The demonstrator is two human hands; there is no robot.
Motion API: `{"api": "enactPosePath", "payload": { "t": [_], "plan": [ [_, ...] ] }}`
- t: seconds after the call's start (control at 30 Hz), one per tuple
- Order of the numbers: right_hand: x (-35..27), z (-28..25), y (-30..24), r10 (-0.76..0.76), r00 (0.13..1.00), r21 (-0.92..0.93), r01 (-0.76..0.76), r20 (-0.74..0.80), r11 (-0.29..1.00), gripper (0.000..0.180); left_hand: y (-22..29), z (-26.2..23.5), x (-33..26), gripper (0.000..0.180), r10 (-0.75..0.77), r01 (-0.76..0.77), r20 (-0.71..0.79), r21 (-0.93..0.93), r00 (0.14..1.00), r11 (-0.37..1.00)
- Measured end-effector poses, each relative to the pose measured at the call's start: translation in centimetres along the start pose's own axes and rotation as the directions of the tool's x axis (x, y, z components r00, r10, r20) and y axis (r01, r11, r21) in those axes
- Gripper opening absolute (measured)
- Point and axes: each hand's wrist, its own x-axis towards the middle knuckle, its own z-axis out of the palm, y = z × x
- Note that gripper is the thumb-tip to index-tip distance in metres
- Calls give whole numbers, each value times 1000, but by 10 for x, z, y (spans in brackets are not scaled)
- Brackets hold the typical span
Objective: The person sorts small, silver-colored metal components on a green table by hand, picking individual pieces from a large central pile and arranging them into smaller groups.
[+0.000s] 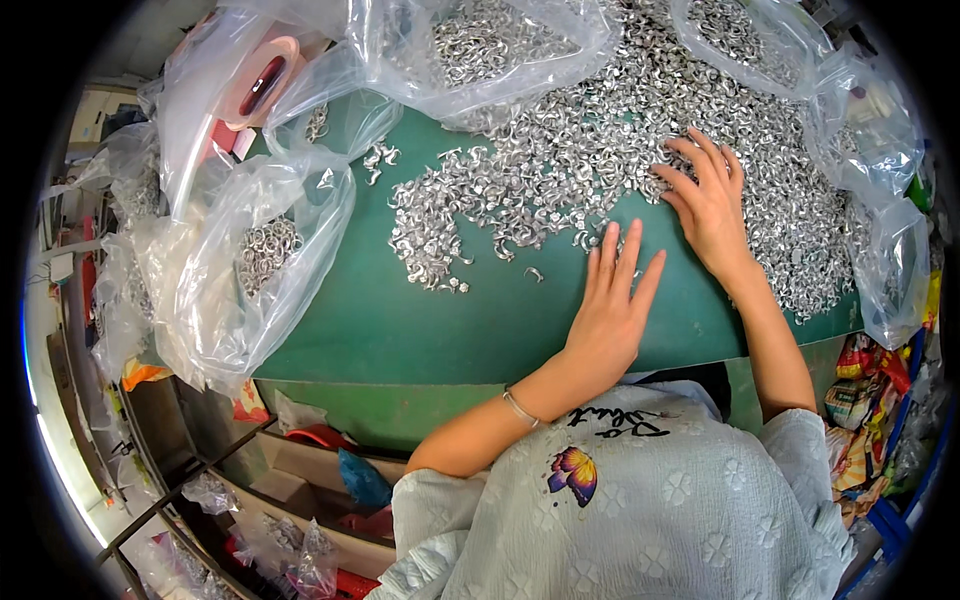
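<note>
A large heap of small curved silver metal pieces (590, 130) spreads over the green tabletop (370, 330). My left hand (610, 325) lies near the heap's front edge, fingers stretched out and spread, with nothing in it. Further back and to the right, my right hand (712, 215) is over the heap, its fingers bent and apart, touching the pieces at its left side. No piece shows in its grasp. A single loose piece (534, 273) lies on the green surface left of my left hand.
Clear plastic bags with metal pieces stand at the back (480, 60) and at the left (265, 255), where the pieces are ring-like. Another clear bag (890, 270) hangs at the right edge. A pink container (270, 75) stands back left. Compartments (285, 480) lie below the table's front left.
</note>
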Motion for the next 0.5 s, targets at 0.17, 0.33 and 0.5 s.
{"api": "enactPosePath", "payload": {
  "t": [0.17, 0.33, 0.5],
  "plan": [
    [-19, -27, -31, 25, 1000, 163, -23, -14, 986, 28, -19, -37, -28, 40, -158, 192, -244, 121, 957, 974],
    [-42, -22, -61, -72, 981, 326, 10, 180, 945, 26, -56, -47, -47, 28, -262, 340, -318, 219, 911, 915],
    [-48, -21, -44, 20, 992, 360, -65, 127, 931, 19, -44, -46, -37, 28, -176, 269, -388, 199, 904, 942]
  ]
}}
